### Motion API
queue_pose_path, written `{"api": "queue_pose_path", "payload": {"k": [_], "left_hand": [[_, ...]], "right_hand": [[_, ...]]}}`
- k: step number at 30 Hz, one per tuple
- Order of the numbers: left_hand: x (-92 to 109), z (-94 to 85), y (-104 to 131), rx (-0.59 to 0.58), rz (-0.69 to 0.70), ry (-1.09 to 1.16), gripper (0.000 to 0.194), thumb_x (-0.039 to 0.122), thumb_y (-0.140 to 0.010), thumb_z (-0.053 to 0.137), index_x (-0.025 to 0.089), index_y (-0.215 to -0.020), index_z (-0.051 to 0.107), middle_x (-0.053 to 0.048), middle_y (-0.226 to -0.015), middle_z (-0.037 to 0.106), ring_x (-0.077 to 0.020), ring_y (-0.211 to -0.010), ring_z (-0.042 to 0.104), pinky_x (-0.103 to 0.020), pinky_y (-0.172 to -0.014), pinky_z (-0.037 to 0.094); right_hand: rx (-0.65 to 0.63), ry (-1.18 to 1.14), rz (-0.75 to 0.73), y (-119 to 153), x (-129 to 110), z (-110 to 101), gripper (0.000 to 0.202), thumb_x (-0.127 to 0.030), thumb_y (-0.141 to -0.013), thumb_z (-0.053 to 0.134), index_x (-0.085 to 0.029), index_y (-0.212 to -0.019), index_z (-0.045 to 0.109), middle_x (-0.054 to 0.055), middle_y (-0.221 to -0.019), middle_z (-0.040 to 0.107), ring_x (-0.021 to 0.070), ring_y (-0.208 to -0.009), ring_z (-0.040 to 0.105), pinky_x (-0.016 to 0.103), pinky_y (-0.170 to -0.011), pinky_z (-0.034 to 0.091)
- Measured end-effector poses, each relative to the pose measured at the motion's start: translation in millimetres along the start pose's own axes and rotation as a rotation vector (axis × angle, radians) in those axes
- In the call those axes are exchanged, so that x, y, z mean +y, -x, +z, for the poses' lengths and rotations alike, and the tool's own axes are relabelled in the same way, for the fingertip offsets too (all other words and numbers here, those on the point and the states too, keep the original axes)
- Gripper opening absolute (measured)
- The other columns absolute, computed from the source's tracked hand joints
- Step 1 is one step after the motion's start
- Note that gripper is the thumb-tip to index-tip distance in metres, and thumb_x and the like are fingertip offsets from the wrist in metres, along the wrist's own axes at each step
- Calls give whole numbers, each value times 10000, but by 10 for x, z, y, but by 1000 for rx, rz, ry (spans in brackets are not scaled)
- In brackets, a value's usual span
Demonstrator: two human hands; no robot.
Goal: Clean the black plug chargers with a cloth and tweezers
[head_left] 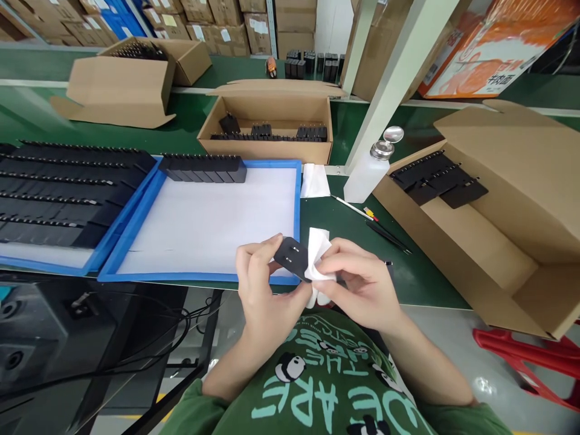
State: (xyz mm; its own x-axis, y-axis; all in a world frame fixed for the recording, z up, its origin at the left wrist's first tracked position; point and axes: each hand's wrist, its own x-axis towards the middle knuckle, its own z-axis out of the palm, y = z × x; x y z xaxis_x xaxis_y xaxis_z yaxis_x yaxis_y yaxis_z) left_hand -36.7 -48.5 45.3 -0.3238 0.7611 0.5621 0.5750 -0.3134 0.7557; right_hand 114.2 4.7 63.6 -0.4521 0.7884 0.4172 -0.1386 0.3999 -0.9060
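Matte black two-pin adapter (290,256), crumpled white wipe (318,246)
Your left hand (261,275) pinches the adapter by the blue-rimmed tray (203,223), your right hand (360,281) has the wipe pinched right against its end.

Black block (290,256); white cloth (318,246); panda-patterned green shirt (338,383)

Red stool (505,341), white post (401,72), orange-printed carton (489,57)

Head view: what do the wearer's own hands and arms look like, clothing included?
The left hand and right hand are bare, with no glove or wristband visible. Both forearms are uncovered; the green sleeves match a green shirt printed with pale green lettering and pandas.
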Motion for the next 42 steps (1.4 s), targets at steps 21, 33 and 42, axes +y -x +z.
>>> {"api": "queue_pose_path", "payload": {"k": [21, 33, 42], "left_hand": [[-49, 30, 33, 73, -71, 141, 703, 63, -631, 860, 274, -1241, 580, -36, -1107, 491, -230, -1098, 639, -312, -716, 654], [-20, 47, 79, 73, 62, 107, 695, 86, -677, 834, 260, -1292, 563, -40, -1086, 500, -255, -1149, 621, -364, -800, 647], [14, 72, 109, 16, 3, 159, 743, 44, -640, 835, 270, -1295, 568, -48, -1120, 520, -235, -1102, 624, -320, -751, 632]], "right_hand": [[383, -35, 136, -86, 11, -160, 115, -168, -853, 738, -226, -804, 652, -18, -745, 607, 109, -624, 581, 243, -549, 487], [33, -130, 281, 88, -139, 57, 169, -143, -869, 688, -236, -963, 584, -13, -871, 620, 100, -749, 634, 217, -671, 551], [14, 25, 135, 117, -96, -55, 184, -73, -808, 677, -211, -922, 633, -8, -827, 586, 87, -663, 540, 219, -563, 466]]}}
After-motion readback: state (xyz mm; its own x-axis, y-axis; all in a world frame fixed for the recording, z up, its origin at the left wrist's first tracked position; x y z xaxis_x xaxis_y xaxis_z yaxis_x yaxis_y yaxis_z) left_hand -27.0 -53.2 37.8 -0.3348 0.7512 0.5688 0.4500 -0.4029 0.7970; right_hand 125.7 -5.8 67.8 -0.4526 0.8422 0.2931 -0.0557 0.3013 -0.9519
